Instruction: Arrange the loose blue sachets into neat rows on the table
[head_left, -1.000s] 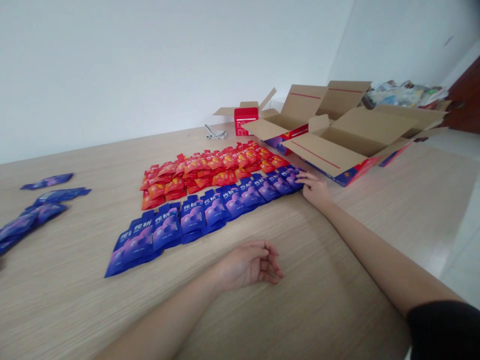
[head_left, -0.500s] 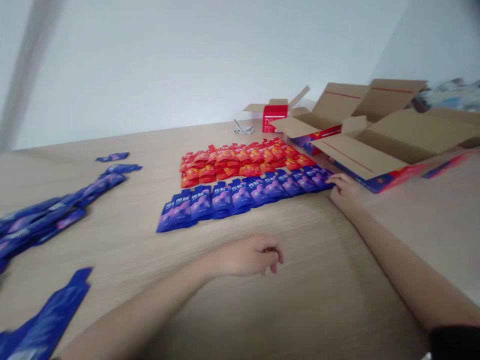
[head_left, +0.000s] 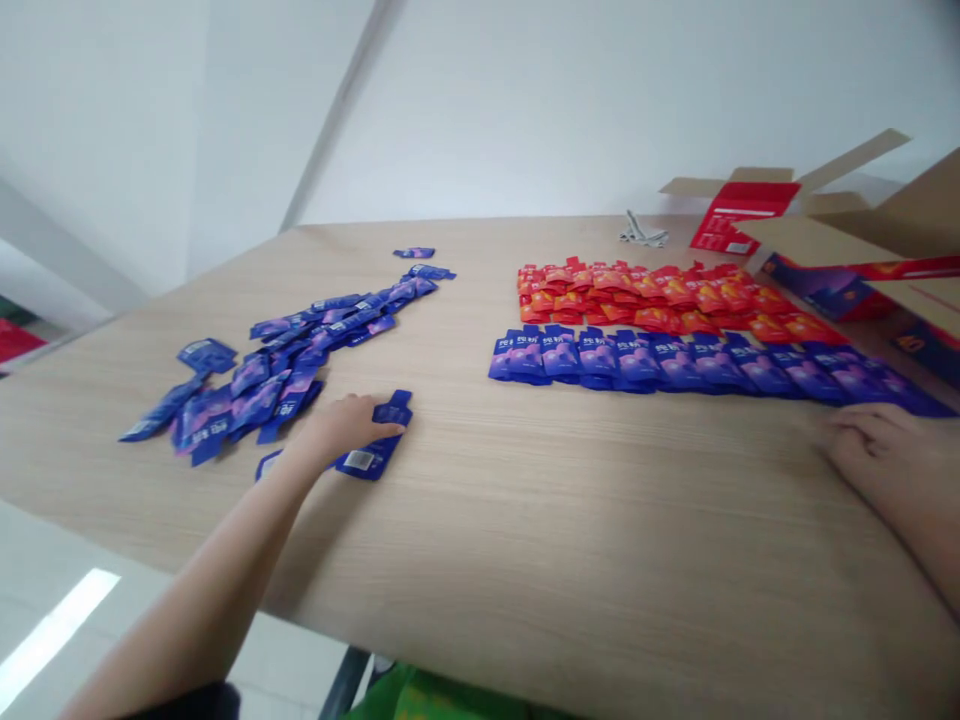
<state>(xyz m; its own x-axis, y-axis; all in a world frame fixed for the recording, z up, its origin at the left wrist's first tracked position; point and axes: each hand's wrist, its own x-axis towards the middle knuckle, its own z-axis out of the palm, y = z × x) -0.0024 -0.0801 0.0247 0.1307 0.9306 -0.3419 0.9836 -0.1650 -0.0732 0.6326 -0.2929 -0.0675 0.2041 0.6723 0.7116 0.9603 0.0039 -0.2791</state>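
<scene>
One loose heap of glossy blue-violet spouted pouches (head_left: pixel 281 375) at the left of a pale wood-grain table (head_left: pixel 570 570), strung diagonally toward the far edge, plus one further pouch (head_left: pixel 268 464) half hidden by the left forearm (head_left: pixel 202 580). Next, the left hand (head_left: pixel 346 425), fingers laid over a single blue-violet spouted pouch (head_left: pixel 373 452). Position of that pouch: flat on the wood, just right of the heap; long axis tilted, spout end up and to the right, base end down and to the left. Firm grip or mere contact: not determinable from this view. Nearer hand to that pouch: the left, by a wide margin. Rightward, open bare wood up to a straight row of blue-violet pouches (head_left: pixel 660 362), backed by a packed band of red-orange pouches (head_left: pixel 660 300). Beyond these, a small grey bundle (head_left: pixel 643 232), a red carton (head_left: pixel 742 212) and a tan corrugated cardboard box (head_left: pixel 847 235). At far right, the right hand (head_left: pixel 874 445), fingers loosely curled, no held item visible, just below the row's end and well apart from the left hand.
</scene>
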